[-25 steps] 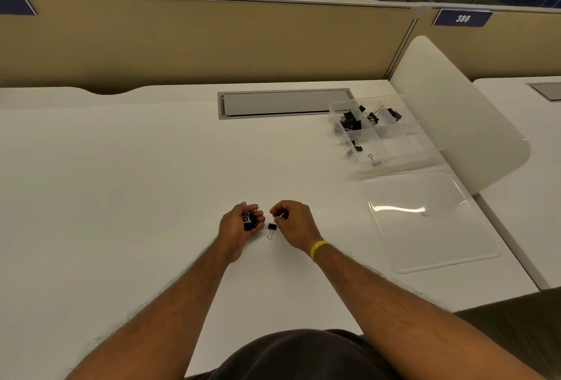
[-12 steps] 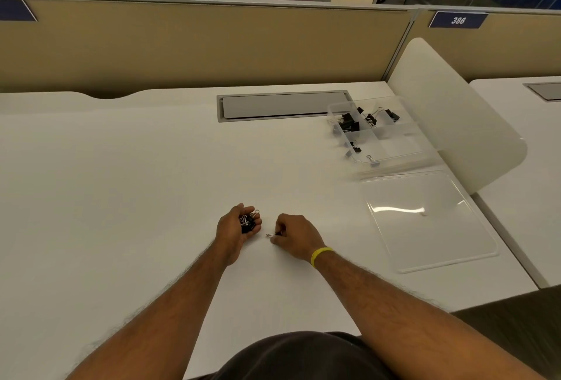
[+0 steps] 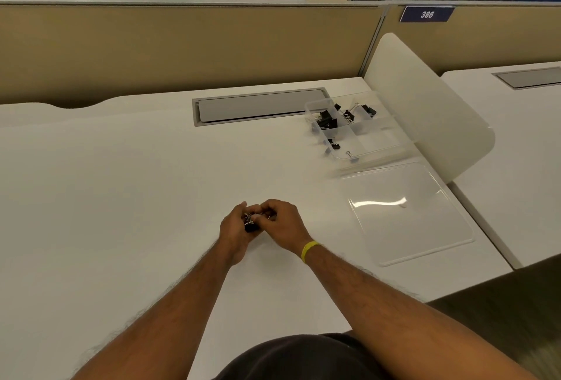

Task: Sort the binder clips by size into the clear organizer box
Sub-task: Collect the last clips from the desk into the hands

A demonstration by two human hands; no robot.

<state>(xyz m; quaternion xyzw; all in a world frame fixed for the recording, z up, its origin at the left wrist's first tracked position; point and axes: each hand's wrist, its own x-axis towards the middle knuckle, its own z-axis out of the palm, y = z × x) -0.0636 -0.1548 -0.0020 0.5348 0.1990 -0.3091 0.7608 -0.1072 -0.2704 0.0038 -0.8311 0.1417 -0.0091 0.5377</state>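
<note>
Binder clips are bunched in the left hand, fingers curled round them, as the right hand pinches the same cluster (the hands touch) over the worktop; other clips lie in the clear organizer box, well apart.

bare desk leftward, organizer box and lid rightward

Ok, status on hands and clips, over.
Left hand holds bunch of clips. Right hand pinches small clip beside it. Box open, partly filled, far right. Nothing between hands and box.
</note>
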